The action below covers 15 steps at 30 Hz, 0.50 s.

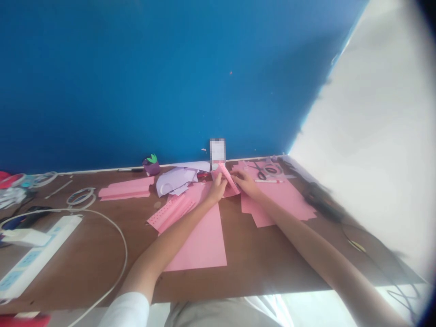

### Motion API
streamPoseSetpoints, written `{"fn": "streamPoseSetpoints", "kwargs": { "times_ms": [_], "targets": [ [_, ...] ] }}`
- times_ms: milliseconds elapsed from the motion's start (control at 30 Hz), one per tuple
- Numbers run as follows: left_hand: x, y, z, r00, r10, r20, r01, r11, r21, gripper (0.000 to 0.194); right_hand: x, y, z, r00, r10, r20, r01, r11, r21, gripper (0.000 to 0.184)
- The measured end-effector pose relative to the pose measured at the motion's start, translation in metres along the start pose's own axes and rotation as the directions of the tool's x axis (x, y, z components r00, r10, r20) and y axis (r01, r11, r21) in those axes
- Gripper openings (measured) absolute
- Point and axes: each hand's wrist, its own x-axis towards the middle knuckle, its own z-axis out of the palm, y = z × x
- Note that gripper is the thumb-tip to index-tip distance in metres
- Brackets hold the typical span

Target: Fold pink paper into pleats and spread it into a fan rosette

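Between my two hands stands a folded piece of pink paper, tilted, with a row of dark markings along it. My left hand pinches its left side. My right hand closes its fingers at the right side; its fingertips are partly hidden behind the paper. Left of my left hand lies another folded pink strip with dark markings, on top of a large pink sheet. Several pink sheets lie under and beside my right forearm, with a white marker and scissors on them.
Crumpled lilac paper, a purple cup and folded pink paper lie toward the wall. Tape rolls and a white power strip with a looping cable are at left. A dark tool with a cord lies right.
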Motion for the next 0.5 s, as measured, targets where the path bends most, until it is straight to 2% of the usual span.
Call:
{"fn": "streamPoseSetpoints", "kwargs": {
  "times_ms": [133, 300, 500],
  "targets": [
    [-0.002, 0.005, -0.001, 0.999, 0.012, -0.032, -0.011, 0.999, 0.046, 0.024, 0.0, -0.009, 0.002, 0.999, 0.013, 0.048, -0.016, 0.998, 0.064, 0.025],
    [-0.004, 0.01, 0.0, 0.998, 0.021, -0.052, -0.02, 1.0, 0.016, 0.036, 0.001, -0.012, 0.007, 1.0, 0.008, -0.002, -0.007, 0.996, 0.089, 0.022],
    [-0.007, 0.016, 0.0, 0.999, 0.014, -0.038, -0.015, 1.0, -0.02, 0.041, 0.003, -0.012, 0.011, 0.987, 0.126, -0.096, -0.114, 0.987, 0.114, 0.025]
  ]
}}
